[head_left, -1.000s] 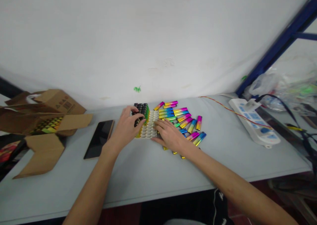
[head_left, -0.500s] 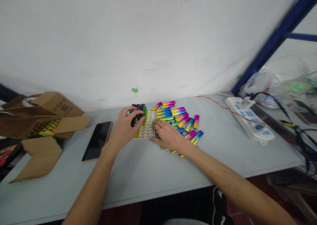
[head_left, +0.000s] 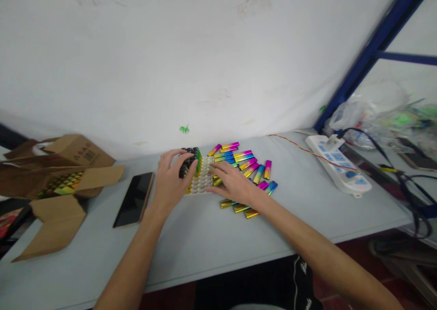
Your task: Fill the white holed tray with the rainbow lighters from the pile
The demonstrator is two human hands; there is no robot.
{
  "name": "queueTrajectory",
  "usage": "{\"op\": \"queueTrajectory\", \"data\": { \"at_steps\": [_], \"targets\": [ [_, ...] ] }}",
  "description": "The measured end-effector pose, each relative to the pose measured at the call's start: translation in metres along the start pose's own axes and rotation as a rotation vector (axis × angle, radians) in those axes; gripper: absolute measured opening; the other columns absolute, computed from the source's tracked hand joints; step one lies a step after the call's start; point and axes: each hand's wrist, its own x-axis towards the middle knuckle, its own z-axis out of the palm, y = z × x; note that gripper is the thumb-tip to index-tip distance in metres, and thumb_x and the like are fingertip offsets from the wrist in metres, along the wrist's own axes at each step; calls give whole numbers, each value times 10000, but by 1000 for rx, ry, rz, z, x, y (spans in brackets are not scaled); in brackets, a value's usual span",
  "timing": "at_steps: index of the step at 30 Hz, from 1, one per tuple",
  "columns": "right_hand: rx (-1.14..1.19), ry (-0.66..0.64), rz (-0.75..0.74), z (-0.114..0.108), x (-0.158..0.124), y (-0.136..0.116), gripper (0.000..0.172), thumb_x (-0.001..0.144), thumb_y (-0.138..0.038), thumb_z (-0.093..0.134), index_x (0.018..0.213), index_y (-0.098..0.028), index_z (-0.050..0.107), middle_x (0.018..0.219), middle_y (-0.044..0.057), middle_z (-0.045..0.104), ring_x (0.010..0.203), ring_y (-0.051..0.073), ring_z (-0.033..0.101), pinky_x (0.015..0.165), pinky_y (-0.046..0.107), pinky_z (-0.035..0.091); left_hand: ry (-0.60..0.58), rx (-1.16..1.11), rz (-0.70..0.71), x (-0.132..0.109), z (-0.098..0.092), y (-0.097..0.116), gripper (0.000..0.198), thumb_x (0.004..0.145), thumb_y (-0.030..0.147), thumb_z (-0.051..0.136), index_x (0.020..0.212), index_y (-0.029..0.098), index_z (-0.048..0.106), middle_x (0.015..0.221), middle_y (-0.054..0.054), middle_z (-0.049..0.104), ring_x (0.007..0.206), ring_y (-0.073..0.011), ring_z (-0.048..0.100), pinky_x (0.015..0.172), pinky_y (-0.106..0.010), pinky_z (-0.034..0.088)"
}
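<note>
At table centre [head_left: 205,241], the left hand [head_left: 170,182] stays clasped on the filled 9 o'clock edge of the white tray [head_left: 204,181]. The right hand [head_left: 234,185], spread flat and gripping nothing visible, has slid forward over the loose rainbow lighters [head_left: 251,164], uncovering three at its 5 o'clock. Most cells stand empty.

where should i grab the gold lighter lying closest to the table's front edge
Pinch the gold lighter across its narrow width near mid-length, coming from above. It lies flat with its long axis roughly left to right, so the long sides are the easy faces; the near side faces bare table, while another lighter lies close behind it.
</note>
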Motion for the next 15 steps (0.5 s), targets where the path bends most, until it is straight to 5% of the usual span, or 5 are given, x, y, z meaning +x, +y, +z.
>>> {"op": "queueTrajectory", "data": {
  "at_steps": [3,6,10,15],
  "targets": [
    [-26,187,110,-25,-3,22,157,1049,-305,601,1162,-206,645,1334,156,661,1283,291,611,1115,500,505,46,-75,57,-5,5,16,134,995,310,644,1070,227,717,1089,-85,727,1061,-244,677,1003,-406,534],
    [-84,313,219,-48,-11,50,89,1030,-233,596,1083,-202,660,1196,147,685,1171,300,638,1058,499,523,-126,-164,172,-16,21,27,109,1005,275,636,1057,224,718,1018,-68,747,986,-224,691,951,-382,551],
    [-112,387,273,-64,-20,75,84,999,-186,593,979,-210,671,1165,139,697,1125,298,650,1034,494,520,-329,-99,255,-28,42,32,152,1020,250,607,1101,216,731,1055,-80,761,1028,-259,682,954,-436,542],
    [-94,402,288,-64,-19,79,104,1025,-224,566,984,-215,660,1073,115,729,1049,278,671,985,459,534,-401,-2,233,-32,56,33,210,1029,268,591,1175,202,726,1096,-99,743,1052,-283,670,964,-464,539]
  ]
}}
